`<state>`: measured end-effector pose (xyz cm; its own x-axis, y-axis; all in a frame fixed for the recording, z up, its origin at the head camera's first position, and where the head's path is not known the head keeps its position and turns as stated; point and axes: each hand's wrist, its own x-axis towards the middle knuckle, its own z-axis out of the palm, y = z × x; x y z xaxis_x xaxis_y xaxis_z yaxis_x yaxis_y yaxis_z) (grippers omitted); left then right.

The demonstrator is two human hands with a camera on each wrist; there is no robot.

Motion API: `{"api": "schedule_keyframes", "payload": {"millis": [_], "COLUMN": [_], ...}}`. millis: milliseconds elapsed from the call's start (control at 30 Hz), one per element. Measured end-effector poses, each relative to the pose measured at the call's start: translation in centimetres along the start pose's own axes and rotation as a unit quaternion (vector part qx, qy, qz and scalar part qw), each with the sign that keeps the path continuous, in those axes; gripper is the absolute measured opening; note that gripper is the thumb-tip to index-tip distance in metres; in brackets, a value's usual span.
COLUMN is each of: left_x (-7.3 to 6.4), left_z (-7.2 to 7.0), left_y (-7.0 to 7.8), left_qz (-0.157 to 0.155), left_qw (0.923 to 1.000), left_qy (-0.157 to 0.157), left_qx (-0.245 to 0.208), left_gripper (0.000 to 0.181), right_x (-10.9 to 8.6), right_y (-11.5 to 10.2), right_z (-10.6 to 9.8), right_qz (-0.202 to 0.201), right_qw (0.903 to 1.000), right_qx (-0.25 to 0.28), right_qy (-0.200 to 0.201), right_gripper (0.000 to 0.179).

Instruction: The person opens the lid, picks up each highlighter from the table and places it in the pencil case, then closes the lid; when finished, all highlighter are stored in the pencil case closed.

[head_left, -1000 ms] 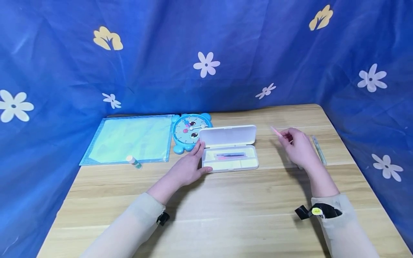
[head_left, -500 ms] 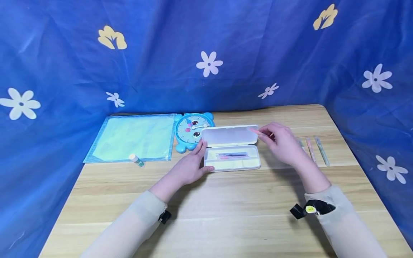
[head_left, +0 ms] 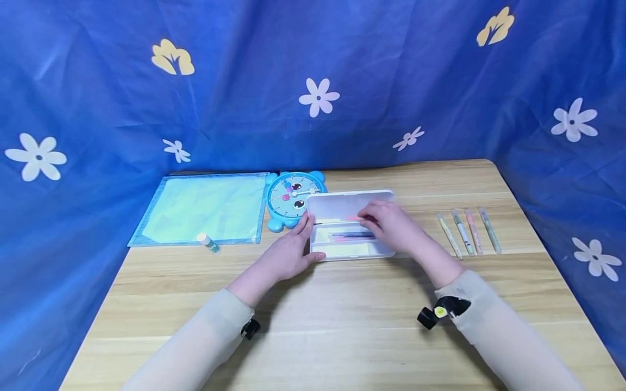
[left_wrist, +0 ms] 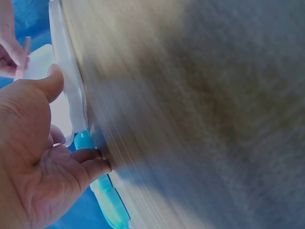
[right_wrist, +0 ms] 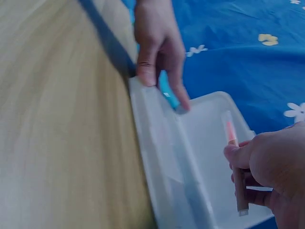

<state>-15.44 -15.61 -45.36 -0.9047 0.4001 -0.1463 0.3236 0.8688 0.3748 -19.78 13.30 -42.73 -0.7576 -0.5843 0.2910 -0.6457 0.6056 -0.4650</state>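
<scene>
A white pencil case (head_left: 341,251) stands with its lid raised in the middle of the table; several pens (head_left: 348,237) lie in its back compartment. My left hand (head_left: 286,256) holds the case by its left end, thumb at the front corner and fingers near the hinge, as the right wrist view also shows. Above the case, my right hand (head_left: 395,228) pinches a pink-tipped marker (right_wrist: 240,188) between thumb and fingers. In the head view only the marker's pink end shows in front of the lid (head_left: 337,206).
Several pens (head_left: 474,232) lie side by side at the right. Behind the case's left end is a blue animal-faced toy clock (head_left: 281,201). A blue-edged mesh pouch (head_left: 205,209) lies at the left, with a small white-capped glue stick (head_left: 208,242) by its front edge.
My right hand has carried the marker leftward from beside the pens on the right to over the case. My left hand stays at the case's left end.
</scene>
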Motion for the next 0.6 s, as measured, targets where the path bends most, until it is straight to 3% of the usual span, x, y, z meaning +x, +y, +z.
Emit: {"api": "schedule_keyframes", "payload": {"millis": [200, 600], "left_x": [-0.1, 0.0], "left_z": [0.1, 0.3], "left_y": [-0.1, -0.2], "left_qz": [-0.002, 0.0], "left_qw": [1.0, 1.0], "left_qy": [0.0, 0.007], "left_qx": [-0.004, -0.001], "left_gripper": [0.104, 0.105], "right_x": [1.0, 1.2], "right_y": [-0.2, 0.6], "right_z": [2.2, 4.9], "right_qz": [0.008, -0.04], "right_qw": [0.9993, 0.9974], "right_qx": [-0.009, -0.045], "right_qy": [-0.036, -0.04], "right_gripper": [0.014, 0.01]}}
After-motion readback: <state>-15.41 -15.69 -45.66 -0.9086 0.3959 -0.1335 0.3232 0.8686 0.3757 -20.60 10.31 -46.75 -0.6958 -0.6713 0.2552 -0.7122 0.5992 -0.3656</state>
